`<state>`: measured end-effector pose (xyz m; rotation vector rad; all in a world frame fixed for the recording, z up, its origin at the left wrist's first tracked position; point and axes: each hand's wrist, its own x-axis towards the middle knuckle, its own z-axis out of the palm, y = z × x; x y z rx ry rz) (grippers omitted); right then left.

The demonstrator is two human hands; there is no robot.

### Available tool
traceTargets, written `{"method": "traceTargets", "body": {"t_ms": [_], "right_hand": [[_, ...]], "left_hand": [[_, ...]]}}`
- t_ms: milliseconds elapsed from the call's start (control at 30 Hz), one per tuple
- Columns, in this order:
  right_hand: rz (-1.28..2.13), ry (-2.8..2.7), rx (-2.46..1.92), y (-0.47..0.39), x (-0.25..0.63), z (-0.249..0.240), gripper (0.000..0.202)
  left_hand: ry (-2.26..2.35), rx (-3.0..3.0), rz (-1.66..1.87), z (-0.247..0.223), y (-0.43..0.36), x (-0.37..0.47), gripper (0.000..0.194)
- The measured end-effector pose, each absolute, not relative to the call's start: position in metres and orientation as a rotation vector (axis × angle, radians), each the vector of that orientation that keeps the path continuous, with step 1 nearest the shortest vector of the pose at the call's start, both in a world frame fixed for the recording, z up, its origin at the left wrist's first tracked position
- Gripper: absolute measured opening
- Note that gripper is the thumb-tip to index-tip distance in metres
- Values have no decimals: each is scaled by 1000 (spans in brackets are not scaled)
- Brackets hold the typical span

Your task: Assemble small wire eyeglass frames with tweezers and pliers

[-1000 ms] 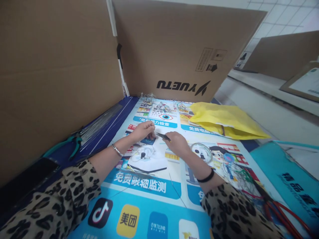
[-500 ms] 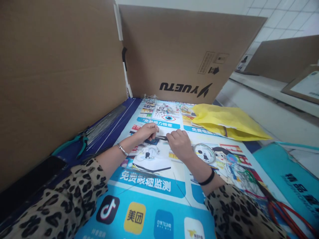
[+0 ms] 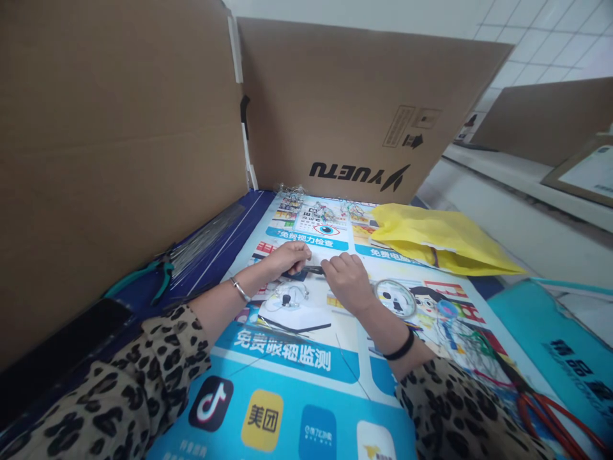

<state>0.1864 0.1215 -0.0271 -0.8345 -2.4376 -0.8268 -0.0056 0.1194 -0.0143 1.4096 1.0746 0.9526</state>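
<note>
My right hand (image 3: 348, 281) is wrapped round a dark pliers-like tool (image 3: 313, 269), whose narrow jaws point left. At those jaws, my left hand (image 3: 287, 258) has its fingers pinched together; what they hold is too small to make out. Both hands are over the printed poster (image 3: 311, 313) on the table. Below the left hand lies a loop of clear wire or beads (image 3: 290, 295) with a small black piece. Thin wires lie across the poster nearer to me. A round clear coil (image 3: 395, 298) rests to the right of my right wrist.
Cardboard panels (image 3: 364, 102) stand at the back and left. Teal-handled pliers (image 3: 143, 278) and a bundle of wires (image 3: 205, 239) lie left. A yellow bag (image 3: 440, 239), tangled colored wires (image 3: 464, 338), red-handled scissors (image 3: 550, 415) and a teal bag (image 3: 550, 338) are at the right.
The view has shifted slightly. The tool's jaws now sit closer to my left fingertips, and the tool looks turned a little. Both hands keep their grip.
</note>
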Motion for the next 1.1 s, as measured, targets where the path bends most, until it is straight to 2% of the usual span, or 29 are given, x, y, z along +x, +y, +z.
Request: {"method": "traceTargets", "body": {"t_ms": [800, 1100], "right_hand": [[-845, -2424, -780, 119, 185, -23, 19], [-690, -2575, -908, 117, 185, -20, 18]], "left_hand": [[1089, 1459, 876, -6, 114, -6, 13], [1221, 1617, 924, -12, 117, -2, 12]]}}
